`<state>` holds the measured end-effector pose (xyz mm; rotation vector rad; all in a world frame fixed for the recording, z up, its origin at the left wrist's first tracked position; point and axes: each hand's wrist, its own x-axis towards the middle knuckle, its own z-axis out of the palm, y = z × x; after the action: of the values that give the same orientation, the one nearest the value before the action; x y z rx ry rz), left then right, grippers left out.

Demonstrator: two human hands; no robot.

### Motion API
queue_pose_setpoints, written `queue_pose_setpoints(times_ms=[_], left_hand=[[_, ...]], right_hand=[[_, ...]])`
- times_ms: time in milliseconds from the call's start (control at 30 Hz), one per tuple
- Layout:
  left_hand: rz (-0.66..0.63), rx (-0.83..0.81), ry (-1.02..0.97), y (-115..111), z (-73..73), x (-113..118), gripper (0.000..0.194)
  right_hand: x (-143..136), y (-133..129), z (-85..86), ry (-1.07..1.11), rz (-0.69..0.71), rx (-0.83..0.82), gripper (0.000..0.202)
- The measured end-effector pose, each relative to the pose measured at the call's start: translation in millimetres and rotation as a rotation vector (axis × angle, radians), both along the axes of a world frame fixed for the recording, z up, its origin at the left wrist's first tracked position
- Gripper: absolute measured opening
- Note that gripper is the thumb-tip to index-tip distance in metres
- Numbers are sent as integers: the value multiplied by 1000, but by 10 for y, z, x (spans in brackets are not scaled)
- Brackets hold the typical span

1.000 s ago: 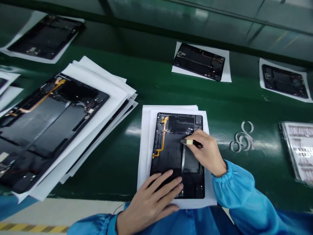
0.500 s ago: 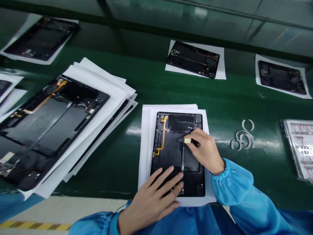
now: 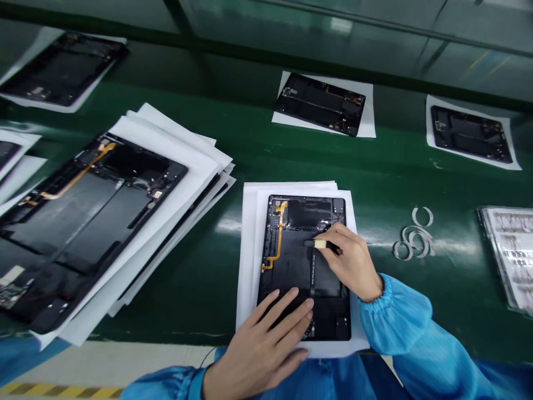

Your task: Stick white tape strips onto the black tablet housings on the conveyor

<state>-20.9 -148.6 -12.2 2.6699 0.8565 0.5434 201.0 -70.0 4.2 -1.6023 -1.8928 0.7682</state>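
Note:
An opened black tablet housing (image 3: 287,266) lies on white paper sheets (image 3: 250,233) right in front of me. An orange flex cable (image 3: 281,230) runs down its left side, and a thin dark strip (image 3: 313,269) runs down its middle. My left hand (image 3: 266,339) rests on the lower left of the housing, fingers stretched out and spread. Between the pinched fingers of my right hand (image 3: 350,258) is a short dark-tipped tool with a cream band (image 3: 320,244). Its tip is at the upper end of the strip; I cannot tell whether they touch.
Left of me stands a stack of tablet housings (image 3: 95,211) interleaved with paper. More housings lie at the back left (image 3: 66,69), back middle (image 3: 320,103) and back right (image 3: 470,133). Curled pale strips (image 3: 416,239) and a clear tray of small parts (image 3: 512,250) lie to the right.
The camera view has shifted slightly. Both hands stay at nearly the same places on the housing, and the tool tip remains near the strip's upper end.

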Motion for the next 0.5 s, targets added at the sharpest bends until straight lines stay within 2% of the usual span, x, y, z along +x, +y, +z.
queue_pose_setpoints(times_ms=[500], left_hand=[[19, -4, 4, -21, -18, 2, 36]], right_hand=[[29, -17, -34, -2, 37, 24, 23]])
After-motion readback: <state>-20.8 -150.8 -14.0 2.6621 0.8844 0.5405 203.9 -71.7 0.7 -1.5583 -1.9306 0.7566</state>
